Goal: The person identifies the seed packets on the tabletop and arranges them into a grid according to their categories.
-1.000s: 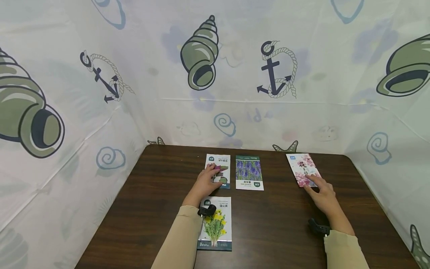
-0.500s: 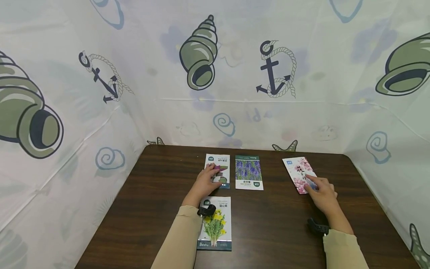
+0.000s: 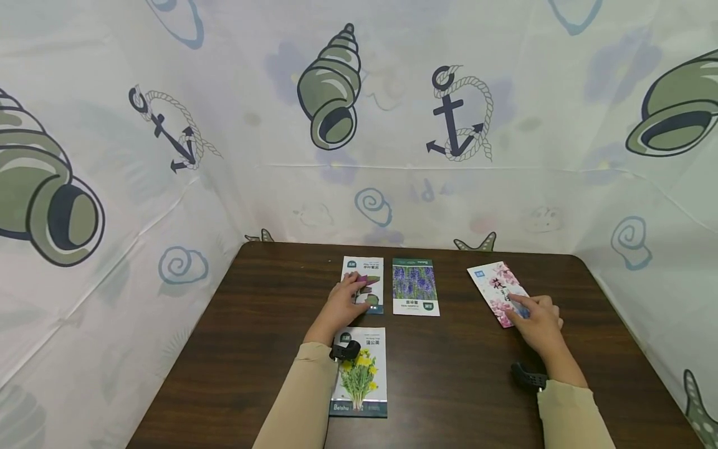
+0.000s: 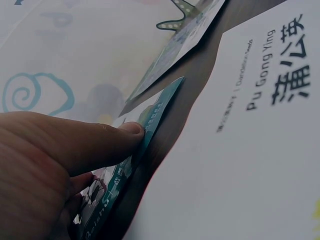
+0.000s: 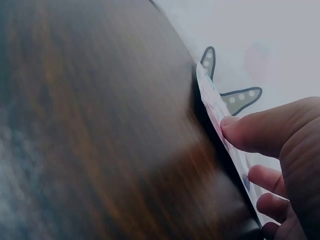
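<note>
In the head view my left hand [image 3: 342, 302] rests on a white seed packet [image 3: 371, 269] with purple leaves, its thumb near the lower edge. Just below lies a dandelion seed packet [image 3: 361, 380], partly covered by the left wrist. To the right is a seed packet with purple flower spikes [image 3: 414, 284], untouched. My right hand [image 3: 541, 324] has thumb and fingertips on the face of a pink-blossom packet [image 3: 493, 280], which lies tilted. In the right wrist view, the thumb and fingers touch that packet [image 5: 212, 102], with a dark shadow along its edge.
The dark wooden table [image 3: 449, 386] carries all the packets. A white cloth [image 3: 392, 125] printed with shells and anchors hangs behind it and at both sides. Black bands [image 3: 527, 377] sit on the wrists.
The pink-blossom packet has shifted left and nearer under my right hand and turned to a steeper slant. My left hand and the other packets have stayed put.
</note>
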Demonstrator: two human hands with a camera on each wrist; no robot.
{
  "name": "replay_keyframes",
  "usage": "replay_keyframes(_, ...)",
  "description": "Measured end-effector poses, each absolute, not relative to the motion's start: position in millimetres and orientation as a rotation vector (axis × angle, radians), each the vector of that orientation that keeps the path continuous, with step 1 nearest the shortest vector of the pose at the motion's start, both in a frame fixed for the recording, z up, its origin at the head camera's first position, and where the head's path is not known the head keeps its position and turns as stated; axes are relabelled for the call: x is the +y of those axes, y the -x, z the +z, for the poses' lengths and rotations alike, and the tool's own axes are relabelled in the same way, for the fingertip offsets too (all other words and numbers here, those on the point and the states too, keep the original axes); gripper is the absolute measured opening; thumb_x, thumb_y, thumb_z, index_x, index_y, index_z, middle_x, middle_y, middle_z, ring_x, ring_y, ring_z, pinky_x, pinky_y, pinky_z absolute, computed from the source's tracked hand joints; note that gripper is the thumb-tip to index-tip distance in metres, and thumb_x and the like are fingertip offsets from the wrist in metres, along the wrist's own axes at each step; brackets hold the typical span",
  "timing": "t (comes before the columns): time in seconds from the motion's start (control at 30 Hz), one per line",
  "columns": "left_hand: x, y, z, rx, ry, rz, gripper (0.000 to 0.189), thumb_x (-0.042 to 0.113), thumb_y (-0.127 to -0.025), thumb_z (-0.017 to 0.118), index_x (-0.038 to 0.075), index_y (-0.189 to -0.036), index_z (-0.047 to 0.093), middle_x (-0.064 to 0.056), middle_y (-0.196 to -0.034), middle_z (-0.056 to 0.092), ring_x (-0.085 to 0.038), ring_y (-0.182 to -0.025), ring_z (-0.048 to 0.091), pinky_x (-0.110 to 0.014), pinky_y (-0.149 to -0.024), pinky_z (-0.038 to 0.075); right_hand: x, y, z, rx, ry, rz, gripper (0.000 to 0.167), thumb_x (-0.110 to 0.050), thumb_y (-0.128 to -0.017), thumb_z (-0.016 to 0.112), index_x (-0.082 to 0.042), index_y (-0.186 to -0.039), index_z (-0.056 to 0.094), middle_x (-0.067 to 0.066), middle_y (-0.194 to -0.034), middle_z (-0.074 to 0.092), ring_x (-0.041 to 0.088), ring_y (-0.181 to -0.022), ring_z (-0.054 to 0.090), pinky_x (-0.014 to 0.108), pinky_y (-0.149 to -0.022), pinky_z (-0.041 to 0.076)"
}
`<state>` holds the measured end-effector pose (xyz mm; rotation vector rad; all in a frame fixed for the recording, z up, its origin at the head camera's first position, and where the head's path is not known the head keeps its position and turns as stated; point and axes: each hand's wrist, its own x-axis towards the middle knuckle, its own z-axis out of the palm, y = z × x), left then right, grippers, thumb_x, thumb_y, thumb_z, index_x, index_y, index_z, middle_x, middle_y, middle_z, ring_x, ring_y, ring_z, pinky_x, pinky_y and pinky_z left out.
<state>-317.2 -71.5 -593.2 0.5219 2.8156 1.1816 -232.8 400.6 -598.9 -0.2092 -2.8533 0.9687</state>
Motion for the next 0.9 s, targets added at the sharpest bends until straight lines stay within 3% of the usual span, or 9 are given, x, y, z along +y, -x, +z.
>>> replay_keyframes(0.2, -74, 320, -603, 2.843, -0.59, 1.174, 0.064, 0.025, -0.101, 0.079, 0.0, -0.156, 0.058, -0.023, -0.175, 0.037, -0.045, -0.167, 0.024, -0.064, -0.136, 0.019, 399, 233, -600, -2.841, 0.229, 0.973, 0.05, -0.033, -0.105, 0.073, -0.007, -0.147, 0.066, 0.037, -0.142, 0.037, 0.055, -0.125, 0.032, 0.07, -0.094, 0.027)
replay_keyframes(0.47, -72, 318, -592, 2.82, -0.562, 1.158, 0.065, 0.02, -0.1, 0.08, -0.001, -0.156, 0.056, -0.024, -0.176, 0.034, -0.045, -0.168, 0.02, -0.065, -0.137, 0.015, 397, 234, -595, -2.846, 0.214, 0.948, 0.052, -0.036, -0.104, 0.075, -0.002, -0.143, 0.067, 0.038, -0.153, 0.034, 0.062, -0.133, 0.028, 0.075, -0.097, 0.022)
replay_keyframes(0.7, -72, 317, -592, 2.835, -0.56, 1.142, 0.064, 0.02, -0.1, 0.081, -0.001, -0.156, 0.057, -0.024, -0.175, 0.036, -0.046, -0.168, 0.021, -0.065, -0.136, 0.017, 398, 238, -593, -2.903, 0.121, 0.95, 0.054, -0.037, -0.104, 0.074, 0.003, -0.139, 0.064, 0.033, -0.17, 0.035, 0.061, -0.154, 0.026, 0.082, -0.121, 0.012)
replay_keyframes(0.8, -72, 318, -594, 2.832, -0.562, 1.154, 0.065, 0.02, -0.1, 0.08, -0.001, -0.156, 0.057, -0.025, -0.175, 0.035, -0.047, -0.168, 0.021, -0.066, -0.136, 0.017, 400, 238, -594, -2.909, 0.091, 0.972, 0.058, -0.037, -0.104, 0.075, 0.004, -0.142, 0.061, 0.036, -0.166, 0.038, 0.061, -0.15, 0.031, 0.081, -0.121, 0.02)
replay_keyframes(0.9, -72, 322, -600, 2.829, -0.564, 1.18, 0.066, 0.022, -0.098, 0.081, -0.001, -0.156, 0.058, -0.024, -0.176, 0.035, -0.047, -0.168, 0.021, -0.067, -0.136, 0.017, 401, 239, -597, -2.922, 0.079, 0.93, 0.066, -0.043, -0.103, 0.075, -0.003, -0.152, 0.058, 0.037, -0.155, 0.043, 0.059, -0.138, 0.039, 0.077, -0.111, 0.032)
